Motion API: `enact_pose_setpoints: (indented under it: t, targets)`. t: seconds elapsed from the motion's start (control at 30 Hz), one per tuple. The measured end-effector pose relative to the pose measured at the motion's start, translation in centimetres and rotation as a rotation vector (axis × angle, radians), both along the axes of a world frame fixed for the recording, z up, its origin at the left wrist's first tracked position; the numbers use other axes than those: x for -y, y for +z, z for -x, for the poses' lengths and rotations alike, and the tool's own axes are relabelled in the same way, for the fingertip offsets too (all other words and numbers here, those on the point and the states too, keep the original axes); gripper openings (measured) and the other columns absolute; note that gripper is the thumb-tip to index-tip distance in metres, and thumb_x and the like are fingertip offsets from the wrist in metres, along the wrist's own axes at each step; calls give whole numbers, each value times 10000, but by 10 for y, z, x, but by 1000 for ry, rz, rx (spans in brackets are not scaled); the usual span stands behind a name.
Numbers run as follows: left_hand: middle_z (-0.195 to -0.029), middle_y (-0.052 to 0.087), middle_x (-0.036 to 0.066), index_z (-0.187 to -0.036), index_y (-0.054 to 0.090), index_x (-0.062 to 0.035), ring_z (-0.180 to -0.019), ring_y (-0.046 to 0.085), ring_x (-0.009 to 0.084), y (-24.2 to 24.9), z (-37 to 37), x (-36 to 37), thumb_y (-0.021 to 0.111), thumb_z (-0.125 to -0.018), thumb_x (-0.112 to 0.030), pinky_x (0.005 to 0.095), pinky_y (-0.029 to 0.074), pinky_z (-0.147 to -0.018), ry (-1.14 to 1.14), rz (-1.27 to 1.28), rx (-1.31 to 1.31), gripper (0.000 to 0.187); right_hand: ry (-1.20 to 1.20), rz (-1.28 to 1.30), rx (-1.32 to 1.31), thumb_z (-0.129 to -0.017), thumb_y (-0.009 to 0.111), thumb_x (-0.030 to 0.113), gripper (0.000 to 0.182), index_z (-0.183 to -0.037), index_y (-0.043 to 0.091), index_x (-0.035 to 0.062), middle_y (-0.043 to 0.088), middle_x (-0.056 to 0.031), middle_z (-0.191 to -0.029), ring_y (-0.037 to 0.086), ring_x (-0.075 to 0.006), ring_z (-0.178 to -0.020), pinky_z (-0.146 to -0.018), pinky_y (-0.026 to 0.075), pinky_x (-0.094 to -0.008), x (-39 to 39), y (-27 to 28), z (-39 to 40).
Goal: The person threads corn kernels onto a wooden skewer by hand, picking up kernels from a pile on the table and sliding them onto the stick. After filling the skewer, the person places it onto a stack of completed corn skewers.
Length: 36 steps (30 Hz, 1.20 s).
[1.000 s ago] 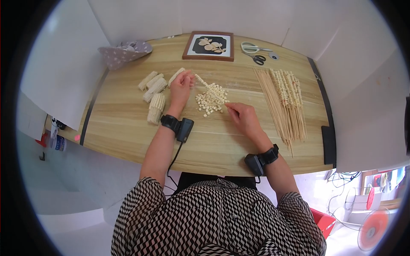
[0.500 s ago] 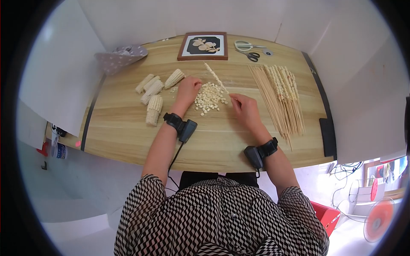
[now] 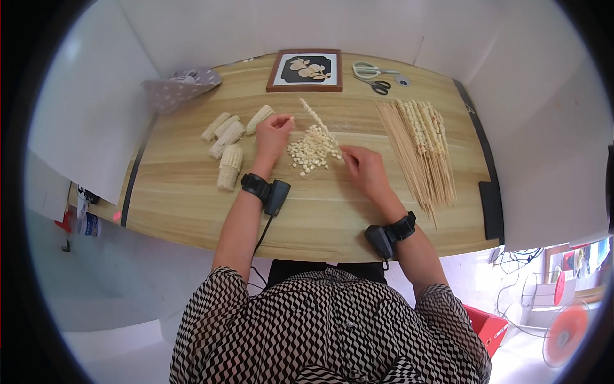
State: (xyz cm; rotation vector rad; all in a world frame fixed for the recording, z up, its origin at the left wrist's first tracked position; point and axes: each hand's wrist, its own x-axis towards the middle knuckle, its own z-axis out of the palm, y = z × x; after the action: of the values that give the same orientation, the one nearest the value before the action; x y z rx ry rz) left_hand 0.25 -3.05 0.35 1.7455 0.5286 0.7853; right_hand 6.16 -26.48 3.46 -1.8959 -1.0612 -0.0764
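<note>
My right hand (image 3: 366,168) pinches the lower end of a thin skewer (image 3: 311,113) threaded with pale corn kernels. The skewer slants up and left over a loose pile of corn kernels (image 3: 308,153). Left of the pile, my left hand (image 3: 274,133) is closed, with a small pale corn kernel (image 3: 291,120) between thumb and forefinger. That hand is apart from the skewer's tip. Close behind it lies a corn cob (image 3: 259,119). A partly stripped corn cob (image 3: 230,168) and several bare cobs (image 3: 225,133) lie farther left.
Bare bamboo skewers (image 3: 404,153) and kernel-threaded skewers (image 3: 427,128) lie side by side on the right. A framed picture (image 3: 306,88), scissors (image 3: 380,86) and a second light-handled pair (image 3: 366,69) are at the back. A spotted cloth item (image 3: 182,88) sits back left.
My left hand has shifted left, away from the pile, and a kernel now shows at its fingertips. The skewer's tip has swung slightly left and down; my right hand has barely moved.
</note>
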Motion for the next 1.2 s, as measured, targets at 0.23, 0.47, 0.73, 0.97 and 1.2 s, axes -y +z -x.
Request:
enact_pose_setpoints:
  t: [0.23, 0.47, 0.73, 0.97, 1.2]
  targets:
    - [-866, 665, 70, -1011, 615, 31, -726, 608, 99, -2, 11, -24, 598, -872, -61, 194, 467, -648, -8, 452, 317, 168, 141, 48, -2, -824, 579, 51, 174, -978, 646, 7, 632, -188, -828, 610, -348, -748, -664, 489, -374, -2, 5, 13]
    - [-919, 654, 91, -1037, 600, 41, -771, 608, 119, -1, 13, -26, 577, -889, -54, 200, 485, -667, -18, 615, 371, 178, 204, 59, 12, -823, 579, 37, 182, -991, 639, 1, 622, -188, -810, 602, -346, -728, -653, 482, -370, 0, 9, 18]
    - [-930, 650, 105, -1067, 592, 43, -785, 610, 134, -1, 13, -27, 577, -887, -39, 218, 505, -709, -47, 638, 398, 199, 195, 40, 15, -820, 583, 38, 170, -974, 642, -2, 620, -194, -803, 601, -350, -723, -646, 478, -380, 0, 9, 17]
    - [-908, 651, 87, -1024, 607, 23, -775, 614, 131, -3, 13, -24, 599, -876, -48, 213, 490, -679, -23, 620, 343, 164, 184, 31, 27, -822, 581, 39, 169, -974, 641, -1, 621, -192, -799, 601, -351, -723, -646, 480, -382, -1, 7, 18]
    - [-905, 638, 63, -1033, 602, 7, -793, 590, 124, -2, 15, -24, 573, -906, -129, 230, 455, -686, -85, 710, 372, 188, 177, 40, 17, -819, 582, 40, 170, -975, 640, 1, 623, -194, -818, 604, -353, -736, -657, 484, -378, -1, 6, 19]
